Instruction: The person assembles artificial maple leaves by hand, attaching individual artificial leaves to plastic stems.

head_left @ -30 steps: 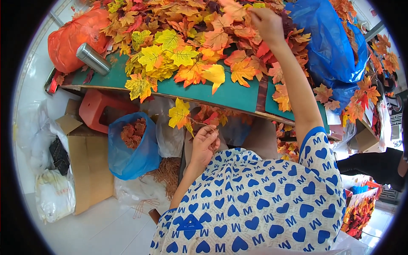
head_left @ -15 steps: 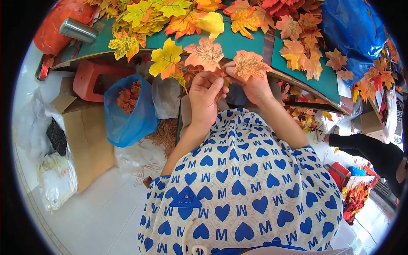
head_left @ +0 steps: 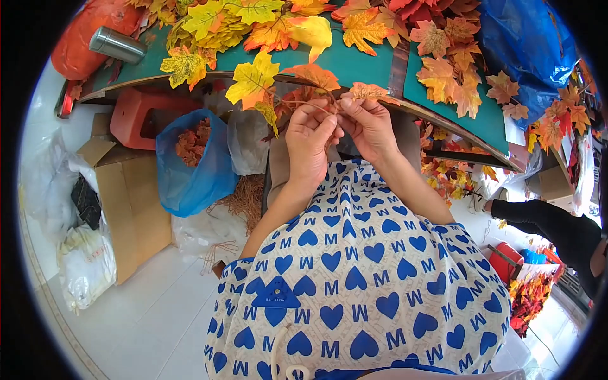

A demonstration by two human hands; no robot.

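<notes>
Just off the front edge of the green table, my left hand [head_left: 306, 144] and my right hand [head_left: 375, 128] meet with pinched fingers. Between them is a spray of artificial maple leaves on thin brown stems [head_left: 292, 102]. A yellow-orange leaf [head_left: 254, 80] sticks out to the left of my left hand. One orange leaf [head_left: 315, 76] rises above the fingertips, and another orange leaf [head_left: 368, 90] lies over my right fingers, seen nearly edge-on. My left fingers grip the stems from the left; my right thumb and forefinger pinch them at the joint. The exact joint is partly hidden by the fingers.
Loose yellow, orange and red leaves [head_left: 218, 28] cover the green table [head_left: 354, 63]. A metal flask [head_left: 118, 45] lies at the far left. Below stand a blue bag [head_left: 196, 183] of leaves and a cardboard box [head_left: 134, 212]. A person's dark-clad leg [head_left: 538, 225] shows at right.
The orange leaves have tipped from facing me to nearly edge-on. The brown stems now show between my hands, and my right fingertips have come over the joint.
</notes>
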